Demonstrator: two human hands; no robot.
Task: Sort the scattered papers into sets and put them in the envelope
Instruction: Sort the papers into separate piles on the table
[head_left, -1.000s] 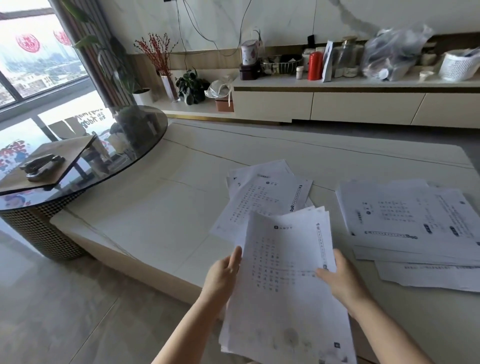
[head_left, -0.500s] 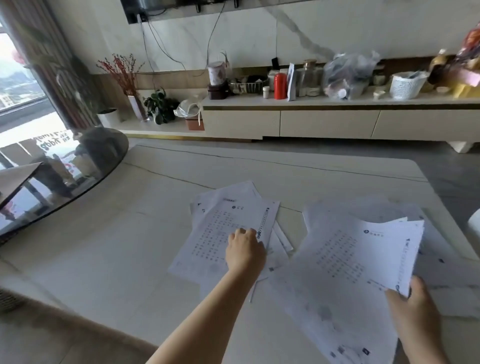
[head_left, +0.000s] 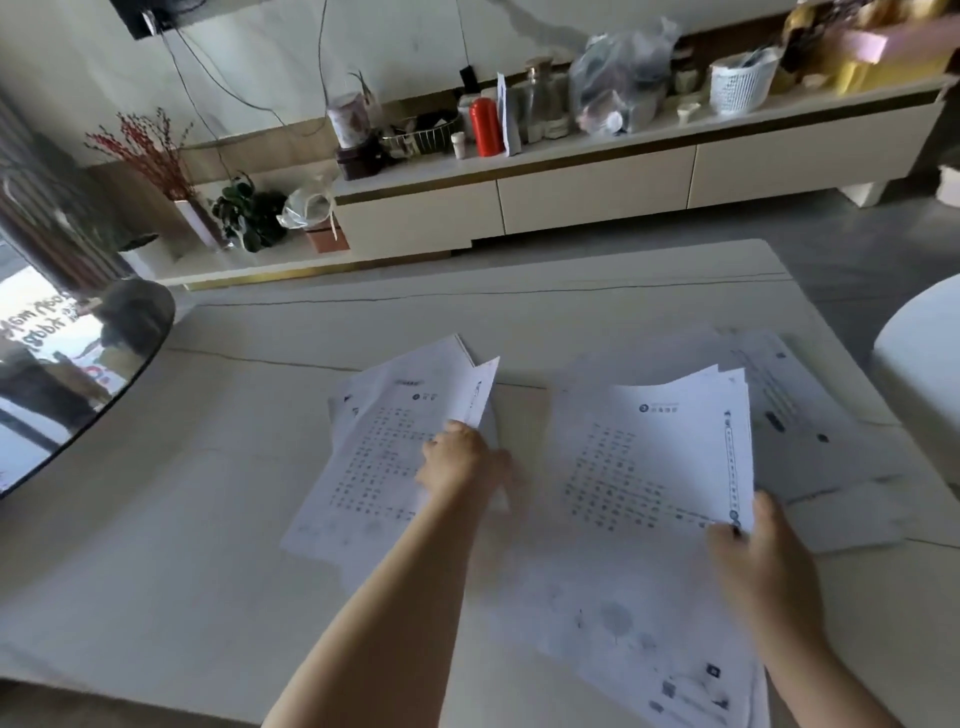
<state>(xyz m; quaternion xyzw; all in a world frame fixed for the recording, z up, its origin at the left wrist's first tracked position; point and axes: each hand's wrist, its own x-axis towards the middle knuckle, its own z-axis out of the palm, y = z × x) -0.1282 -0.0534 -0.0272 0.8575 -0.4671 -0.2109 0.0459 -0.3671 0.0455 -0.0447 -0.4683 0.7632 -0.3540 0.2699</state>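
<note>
My left hand (head_left: 460, 460) reaches forward over the table (head_left: 156, 519), forearm running up from the lower middle of the view, knuckles up. Its fingers (head_left: 441, 444) are curled onto the left pile of papers (head_left: 374, 457) and seem to pinch the right edge of the top sheet, whose corner lifts off the pile; the exact grip is blurred. That pile lies fanned near the middle of the table.

My right hand (head_left: 763, 561) comes in from the lower right, wrist bent slightly inward. Its thumb and fingers (head_left: 727, 535) pinch the right edge of a held stack of sheets (head_left: 649, 467), printed side up, the far edge curling upward and the near end drooping toward the table edge.

Beyond and to the right of that stack, more loose papers (head_left: 810, 421) lie spread flat on the table, partly under the held sheets.
</note>
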